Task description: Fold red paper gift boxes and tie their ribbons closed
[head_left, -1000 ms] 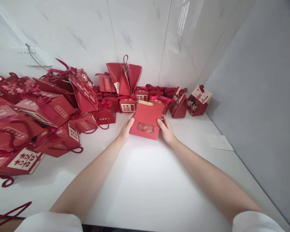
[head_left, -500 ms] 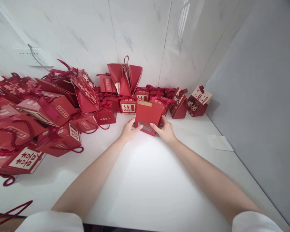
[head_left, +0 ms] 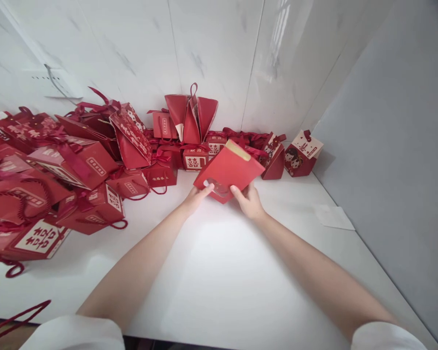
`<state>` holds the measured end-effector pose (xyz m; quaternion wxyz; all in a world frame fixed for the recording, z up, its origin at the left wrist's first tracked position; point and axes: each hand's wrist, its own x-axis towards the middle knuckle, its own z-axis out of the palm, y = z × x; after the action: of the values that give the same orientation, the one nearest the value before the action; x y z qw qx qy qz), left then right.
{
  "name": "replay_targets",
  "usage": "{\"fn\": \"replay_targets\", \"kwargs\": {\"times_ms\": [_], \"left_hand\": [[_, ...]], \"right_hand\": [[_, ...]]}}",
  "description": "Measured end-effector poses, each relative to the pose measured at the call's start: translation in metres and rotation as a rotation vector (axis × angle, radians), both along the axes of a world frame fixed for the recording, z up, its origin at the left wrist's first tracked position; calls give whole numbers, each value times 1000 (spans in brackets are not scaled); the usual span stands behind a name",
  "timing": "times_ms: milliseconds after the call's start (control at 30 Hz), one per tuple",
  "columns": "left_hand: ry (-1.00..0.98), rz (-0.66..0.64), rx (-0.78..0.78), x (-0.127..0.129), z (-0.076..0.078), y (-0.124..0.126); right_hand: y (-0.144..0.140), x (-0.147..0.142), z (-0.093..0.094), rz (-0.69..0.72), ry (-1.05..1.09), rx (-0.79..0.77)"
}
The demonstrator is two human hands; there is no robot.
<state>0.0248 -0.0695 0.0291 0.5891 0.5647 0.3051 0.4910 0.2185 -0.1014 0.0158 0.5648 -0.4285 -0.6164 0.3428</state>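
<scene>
Between my two hands is a red gift box (head_left: pixel 229 167), tilted so that its top leans to the right. Clear film covers a cut-out window near its lower edge, and a pale gold strip runs along its upper right edge. My left hand (head_left: pixel 194 198) grips the lower left side, its thumb by the window. On the lower right, my right hand (head_left: pixel 248 200) closes round the box with the thumb on its front face. My fingers behind it are hidden. Just past the held box stands a small box with a white printed label (head_left: pixel 194 163).
Many red gift boxes with ribbons and cords (head_left: pixel 76 160) are heaped on the left. A pointed folded box (head_left: pixel 191 116) stands at the tiled wall. Two printed boxes, one of them house-shaped (head_left: pixel 302 154), stand right. A white slip (head_left: pixel 335 217) lies near the grey panel (head_left: pixel 394 170).
The red gift box has been turned clockwise in my hands, from nearly upright to a slant. Both hands keep hold of it and have barely shifted. The camera view has moved slightly.
</scene>
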Motion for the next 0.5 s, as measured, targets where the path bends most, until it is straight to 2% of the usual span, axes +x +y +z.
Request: {"fn": "replay_targets", "kwargs": {"times_ms": [100,200,367,433,500], "left_hand": [[-143,112,-135,-2,3,4],[-233,110,-269,-9,4,9],[-214,81,-345,-15,7,12],[-201,65,-356,-13,19,10],[-162,41,-341,-9,45,5]], "right_hand": [[3,2,-4,200,-231,61],[6,1,-6,337,-442,199],[7,1,-12,279,-640,218],[8,2,-15,274,-650,218],[9,3,-17,279,-636,219]]}}
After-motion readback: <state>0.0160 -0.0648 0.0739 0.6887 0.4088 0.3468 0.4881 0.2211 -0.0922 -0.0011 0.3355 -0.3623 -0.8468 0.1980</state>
